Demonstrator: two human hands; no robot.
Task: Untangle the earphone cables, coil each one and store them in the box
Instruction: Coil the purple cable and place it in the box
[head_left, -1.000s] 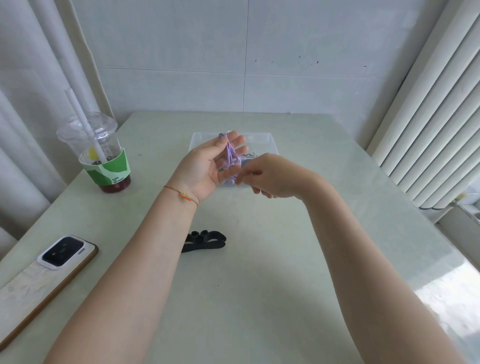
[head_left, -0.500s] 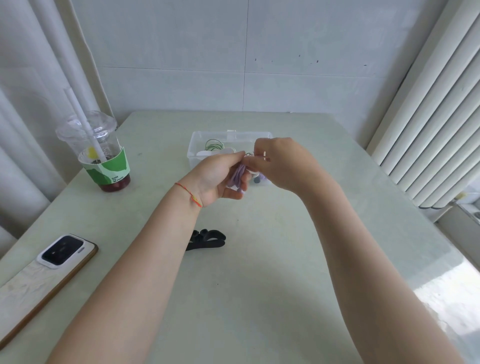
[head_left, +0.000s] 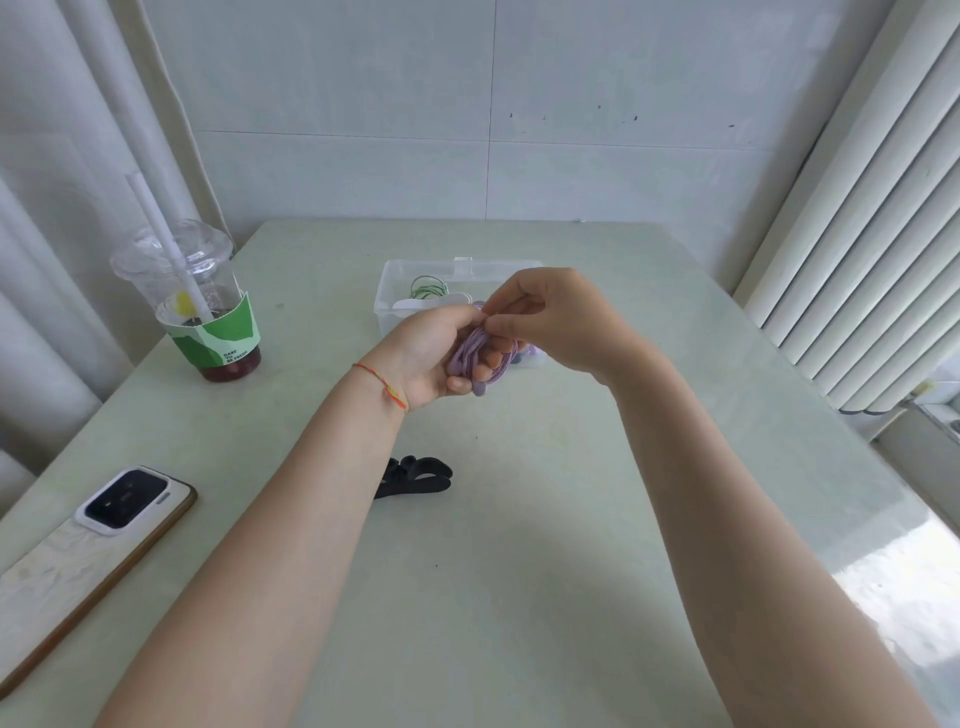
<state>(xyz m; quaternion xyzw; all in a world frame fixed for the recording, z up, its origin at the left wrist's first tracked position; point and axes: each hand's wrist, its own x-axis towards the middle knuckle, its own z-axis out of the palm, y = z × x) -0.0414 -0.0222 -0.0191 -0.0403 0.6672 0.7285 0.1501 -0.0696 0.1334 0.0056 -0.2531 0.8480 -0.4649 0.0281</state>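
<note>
above the table, purple earphone cable (head_left: 475, 353) looped around left hand (head_left: 434, 356), right hand (head_left: 550, 317) pinching it

Coiled purple earphone cable (head_left: 475, 353) held before clear box (head_left: 387, 291) containing green cable (head_left: 428, 286).

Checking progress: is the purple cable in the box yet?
Not yet. The purple cable is looped around the left hand, in front of the box.

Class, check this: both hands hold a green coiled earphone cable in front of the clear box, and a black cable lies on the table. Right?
Not quite. The head view shows the held cable is purple, not green; a green one already sits in the box. The rest stands.
</note>
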